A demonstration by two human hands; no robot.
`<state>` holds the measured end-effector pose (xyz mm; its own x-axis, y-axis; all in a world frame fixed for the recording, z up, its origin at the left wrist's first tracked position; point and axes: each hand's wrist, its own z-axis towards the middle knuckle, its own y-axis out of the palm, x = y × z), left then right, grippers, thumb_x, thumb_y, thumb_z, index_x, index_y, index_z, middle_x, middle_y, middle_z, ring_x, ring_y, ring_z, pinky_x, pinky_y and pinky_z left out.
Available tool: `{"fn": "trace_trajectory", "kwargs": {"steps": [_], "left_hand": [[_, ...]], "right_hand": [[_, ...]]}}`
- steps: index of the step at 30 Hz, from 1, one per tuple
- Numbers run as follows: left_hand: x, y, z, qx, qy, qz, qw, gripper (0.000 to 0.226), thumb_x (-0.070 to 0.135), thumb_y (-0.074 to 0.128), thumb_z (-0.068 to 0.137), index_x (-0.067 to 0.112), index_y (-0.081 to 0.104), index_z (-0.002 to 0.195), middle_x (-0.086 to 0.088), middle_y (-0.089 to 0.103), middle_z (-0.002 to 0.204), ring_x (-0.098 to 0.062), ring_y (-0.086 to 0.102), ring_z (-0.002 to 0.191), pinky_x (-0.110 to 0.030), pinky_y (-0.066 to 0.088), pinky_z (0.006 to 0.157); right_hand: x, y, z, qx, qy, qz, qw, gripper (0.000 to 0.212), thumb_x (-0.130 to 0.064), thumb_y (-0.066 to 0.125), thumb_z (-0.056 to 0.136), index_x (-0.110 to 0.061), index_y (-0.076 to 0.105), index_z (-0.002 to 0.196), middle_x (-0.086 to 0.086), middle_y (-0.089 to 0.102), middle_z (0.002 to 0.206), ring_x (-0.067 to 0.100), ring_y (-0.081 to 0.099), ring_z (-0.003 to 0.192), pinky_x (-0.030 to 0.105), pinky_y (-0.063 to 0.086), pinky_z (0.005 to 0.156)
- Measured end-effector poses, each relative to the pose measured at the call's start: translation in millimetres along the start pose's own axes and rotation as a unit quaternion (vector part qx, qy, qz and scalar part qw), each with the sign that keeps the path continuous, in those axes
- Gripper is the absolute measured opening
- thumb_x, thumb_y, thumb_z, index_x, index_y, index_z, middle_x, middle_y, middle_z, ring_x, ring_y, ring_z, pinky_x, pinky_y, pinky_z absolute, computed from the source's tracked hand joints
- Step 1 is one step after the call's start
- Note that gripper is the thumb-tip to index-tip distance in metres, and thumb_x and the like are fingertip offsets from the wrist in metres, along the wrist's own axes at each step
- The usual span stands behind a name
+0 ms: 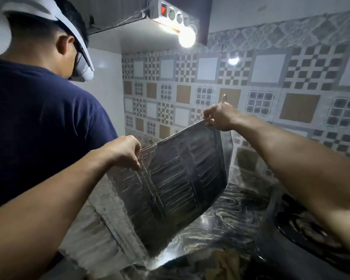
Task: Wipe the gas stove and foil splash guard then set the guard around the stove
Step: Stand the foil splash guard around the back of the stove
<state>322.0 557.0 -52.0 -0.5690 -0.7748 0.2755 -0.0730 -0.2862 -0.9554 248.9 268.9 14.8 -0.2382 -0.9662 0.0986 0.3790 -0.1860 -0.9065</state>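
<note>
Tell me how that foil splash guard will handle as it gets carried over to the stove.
Probably light: the left hand and right hand hold the foil splash guard up by pinching only its top edge. Likely semi-floppy: it hangs in flat panels that bend at the creases. Its lower part looks crumpled, so it may dent easily.

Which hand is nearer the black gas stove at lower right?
Right. The right hand pinches the silver foil splash guard at its top edge, above the black gas stove; the left hand grips the far-left end.
</note>
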Motion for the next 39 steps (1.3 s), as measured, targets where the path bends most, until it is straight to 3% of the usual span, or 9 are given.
{"fn": "trace_trajectory", "kwargs": {"steps": [6, 11, 14, 18, 22, 28, 33, 35, 39], "left_hand": [[6, 10, 5, 0.028, -0.012, -0.044, 0.999, 0.019, 0.012, 0.08, 0.065, 0.011, 0.062, 0.064, -0.004, 0.058, 0.063, -0.02, 0.053, 0.063, -0.028, 0.039, 0.058], [22, -13, 22, 0.088, -0.039, -0.04, 0.995, 0.023, 0.025, 0.083, 0.065, 0.014, 0.063, 0.062, -0.003, 0.063, 0.063, -0.021, 0.059, 0.066, -0.029, 0.044, 0.061], [46, -24, 33, 0.124, -0.039, -0.041, 0.991, 0.02, 0.025, 0.084, 0.068, 0.016, 0.068, 0.075, -0.006, 0.068, 0.076, -0.026, 0.063, 0.076, -0.029, 0.046, 0.067], [86, -23, 50, 0.127, -0.006, -0.102, 0.987, 0.022, 0.014, 0.087, 0.065, 0.015, 0.067, 0.073, -0.011, 0.066, 0.075, -0.021, 0.06, 0.074, -0.026, 0.041, 0.067], [111, -8, 68, 0.1, 0.01, -0.11, 0.989, 0.02, -0.005, 0.078, 0.064, 0.011, 0.069, 0.071, -0.011, 0.067, 0.071, -0.018, 0.057, 0.064, -0.024, 0.044, 0.062], [121, -23, 87, 0.181, -0.045, -0.062, 0.98, 0.021, 0.007, 0.076, 0.062, 0.022, 0.062, 0.065, -0.01, 0.066, 0.08, -0.028, 0.061, 0.077, -0.03, 0.049, 0.072], [147, -33, 92, 0.214, -0.049, -0.096, 0.971, 0.015, 0.001, 0.077, 0.063, 0.011, 0.069, 0.071, -0.016, 0.065, 0.076, -0.03, 0.061, 0.074, -0.028, 0.044, 0.068], [163, -28, 92, 0.208, -0.036, -0.113, 0.971, 0.013, 0.002, 0.078, 0.065, 0.008, 0.07, 0.072, -0.016, 0.067, 0.077, -0.027, 0.06, 0.073, -0.027, 0.043, 0.068], [188, -10, 100, 0.132, 0.016, -0.171, 0.976, 0.015, -0.003, 0.075, 0.07, 0.008, 0.065, 0.066, -0.009, 0.063, 0.067, -0.021, 0.057, 0.067, -0.026, 0.04, 0.063]], "right_hand": [[44, -42, -8, 0.032, -0.016, -0.025, 0.999, 0.007, -0.035, 0.068, 0.086, -0.032, 0.068, 0.093, 0.0, 0.07, 0.107, 0.022, 0.062, 0.095, 0.037, 0.043, 0.088], [69, -71, -24, 0.12, -0.024, -0.091, 0.988, 0.009, -0.021, 0.07, 0.083, -0.025, 0.07, 0.09, 0.003, 0.071, 0.097, 0.027, 0.062, 0.095, 0.042, 0.037, 0.099], [84, -85, -34, 0.138, -0.014, -0.125, 0.982, 0.016, -0.019, 0.07, 0.084, -0.018, 0.072, 0.099, 0.009, 0.07, 0.097, 0.029, 0.061, 0.09, 0.034, 0.04, 0.081], [110, -90, -45, 0.129, 0.019, -0.097, 0.987, 0.012, -0.018, 0.068, 0.086, -0.014, 0.073, 0.097, 0.005, 0.065, 0.082, 0.023, 0.052, 0.07, 0.029, 0.037, 0.067], [137, -93, -60, 0.119, 0.06, -0.1, 0.986, 0.01, -0.024, 0.067, 0.087, -0.017, 0.072, 0.092, 0.002, 0.066, 0.082, 0.022, 0.051, 0.071, 0.029, 0.036, 0.067], [152, -108, -83, 0.136, -0.01, -0.121, 0.983, 0.016, -0.027, 0.068, 0.086, -0.015, 0.071, 0.097, 0.007, 0.071, 0.089, 0.027, 0.063, 0.083, 0.03, 0.044, 0.069], [160, -118, -88, 0.172, 0.003, -0.181, 0.968, 0.015, -0.024, 0.063, 0.09, -0.013, 0.068, 0.099, 0.005, 0.062, 0.078, 0.022, 0.047, 0.068, 0.03, 0.033, 0.065], [172, -119, -90, 0.163, 0.034, -0.185, 0.969, 0.012, -0.021, 0.061, 0.091, -0.012, 0.066, 0.097, 0.001, 0.052, 0.07, 0.023, 0.045, 0.069, 0.031, 0.033, 0.066], [217, -114, -101, 0.187, 0.106, -0.198, 0.956, 0.009, -0.012, 0.057, 0.09, -0.01, 0.064, 0.095, 0.006, 0.052, 0.074, 0.026, 0.047, 0.068, 0.034, 0.041, 0.065]]}}
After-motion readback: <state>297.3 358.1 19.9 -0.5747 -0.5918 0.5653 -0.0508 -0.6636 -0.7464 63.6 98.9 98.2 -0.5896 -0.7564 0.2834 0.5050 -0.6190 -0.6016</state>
